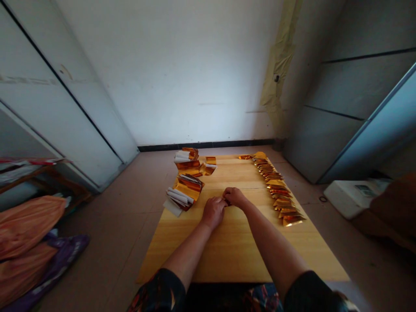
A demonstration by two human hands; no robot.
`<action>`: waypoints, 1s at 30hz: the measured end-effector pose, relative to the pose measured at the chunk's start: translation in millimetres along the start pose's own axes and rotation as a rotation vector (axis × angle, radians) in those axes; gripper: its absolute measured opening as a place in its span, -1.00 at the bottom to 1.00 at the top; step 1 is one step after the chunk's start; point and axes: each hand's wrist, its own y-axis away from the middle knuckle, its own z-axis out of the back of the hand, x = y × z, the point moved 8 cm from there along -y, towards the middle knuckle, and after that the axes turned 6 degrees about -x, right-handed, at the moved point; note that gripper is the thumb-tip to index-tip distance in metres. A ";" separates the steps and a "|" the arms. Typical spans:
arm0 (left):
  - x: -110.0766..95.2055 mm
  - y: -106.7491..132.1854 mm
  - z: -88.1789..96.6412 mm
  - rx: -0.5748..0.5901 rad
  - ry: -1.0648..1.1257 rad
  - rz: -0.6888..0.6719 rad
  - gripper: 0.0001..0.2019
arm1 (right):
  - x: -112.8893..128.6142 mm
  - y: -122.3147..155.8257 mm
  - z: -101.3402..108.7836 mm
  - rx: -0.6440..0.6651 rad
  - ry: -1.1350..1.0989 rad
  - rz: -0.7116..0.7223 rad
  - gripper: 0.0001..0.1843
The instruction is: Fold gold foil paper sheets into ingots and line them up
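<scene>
The person's two bare forearms reached forward over the near edge of a pale wooden board (234, 255) to its middle. The left hand (212, 212) and the right hand (234, 197) were close together, and they were not released: their fingers were curled and pinched a small piece of gold foil (228, 202). This piece was mostly hidden between the hands, so I could not tell its exact shape.

On the right part of the board, a long row of folded gold foil pieces (276, 188) ran from far to near, and each piece overlapped the next one. On the left part lay a near bundle of gold foil and white paper strips (186, 193) and a far bundle of the same kind (186, 159). Just right of the far bundle were some loose gold foil scraps (208, 168).

Left of the board, orange sacks (26, 225) lay on the floor beside a purple bag (55, 264). On the right stood a white box (354, 197).
</scene>
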 end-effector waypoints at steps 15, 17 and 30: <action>-8.1 50.4 21.6 -0.077 -0.002 -0.142 -0.79 | 6.3 -4.0 -7.4 0.098 0.205 0.155 -0.84; -9.1 49.9 22.7 -0.079 -0.018 -0.143 -0.79 | 8.3 -3.4 -6.8 0.095 0.242 0.168 -0.83; -8.8 45.0 20.1 0.042 -0.066 -0.057 -0.75 | 13.2 -5.6 -1.7 0.047 0.378 0.191 -0.82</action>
